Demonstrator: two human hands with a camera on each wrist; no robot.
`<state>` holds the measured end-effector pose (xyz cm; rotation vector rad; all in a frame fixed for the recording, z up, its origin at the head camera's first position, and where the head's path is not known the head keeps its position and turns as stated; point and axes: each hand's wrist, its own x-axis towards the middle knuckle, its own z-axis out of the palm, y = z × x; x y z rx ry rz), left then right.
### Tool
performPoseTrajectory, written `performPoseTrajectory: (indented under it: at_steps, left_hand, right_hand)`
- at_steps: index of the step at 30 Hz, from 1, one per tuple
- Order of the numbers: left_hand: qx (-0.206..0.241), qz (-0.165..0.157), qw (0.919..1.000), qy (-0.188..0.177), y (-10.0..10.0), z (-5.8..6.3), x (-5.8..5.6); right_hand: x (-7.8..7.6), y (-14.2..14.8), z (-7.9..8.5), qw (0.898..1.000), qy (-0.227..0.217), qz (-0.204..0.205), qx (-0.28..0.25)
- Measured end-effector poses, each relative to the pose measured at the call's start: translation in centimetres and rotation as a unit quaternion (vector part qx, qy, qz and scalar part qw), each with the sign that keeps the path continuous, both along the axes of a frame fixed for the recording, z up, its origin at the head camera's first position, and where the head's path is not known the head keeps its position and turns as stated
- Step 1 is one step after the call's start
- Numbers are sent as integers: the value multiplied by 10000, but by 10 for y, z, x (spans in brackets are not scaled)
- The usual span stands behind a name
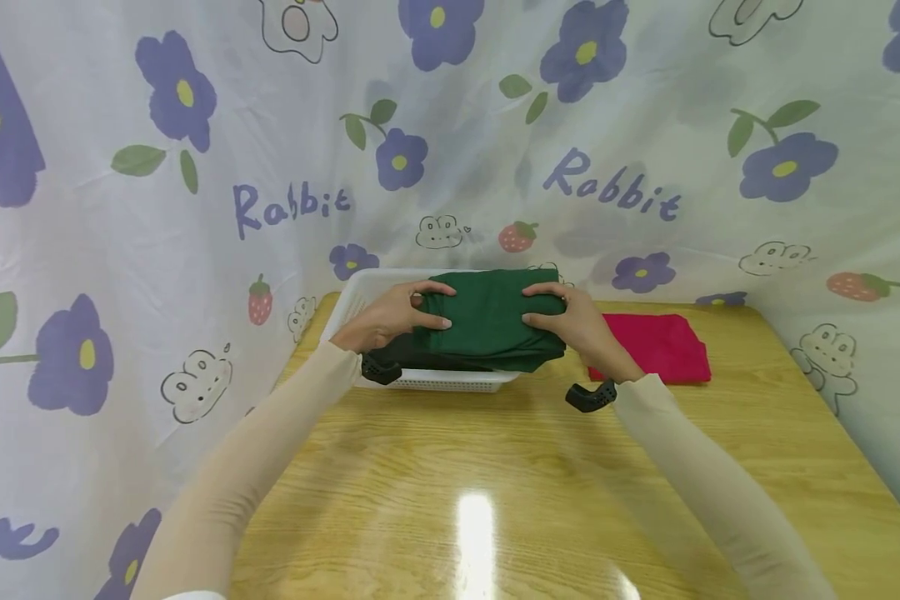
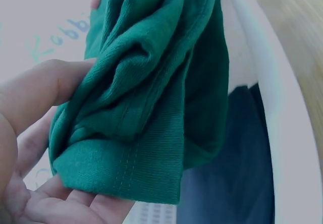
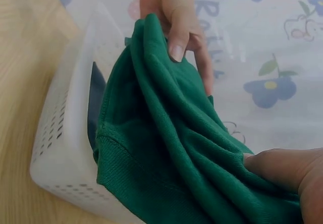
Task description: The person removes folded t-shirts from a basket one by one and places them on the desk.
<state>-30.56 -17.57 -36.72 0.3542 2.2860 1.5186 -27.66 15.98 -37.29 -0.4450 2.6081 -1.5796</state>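
A folded green garment (image 1: 495, 312) with a stitched ribbed band (image 2: 118, 168) is held up over the white basket (image 1: 450, 381). My left hand (image 1: 390, 318) grips its left end, thumb on the near face and fingers around the far side. At the opposite end my right hand (image 1: 576, 327) pinches the cloth, the thumb pressing into the folds in the right wrist view. The garment's lower edge sags a little at the right. Below it, dark cloth (image 2: 227, 183) lies in the basket, mostly hidden by the garment in the head view.
A folded red cloth (image 1: 656, 348) lies on the wooden table (image 1: 435, 467), right of the basket. Behind the table hangs a white curtain (image 1: 465, 175) printed with flowers and rabbits, and it also runs along the left side. The basket stands at the table's back edge.
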Motion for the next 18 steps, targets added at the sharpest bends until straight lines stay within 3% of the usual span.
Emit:
performPoseTrajectory:
  at_steps: [9, 18]
  left_hand:
    - [434, 27, 9988, -210, 33, 5, 8]
    - [645, -266, 9974, -164, 60, 4, 15]
  right_hand:
    - [11, 30, -1, 9991, -310, -115, -270]
    - [23, 56, -3, 9962, -595, -209, -605]
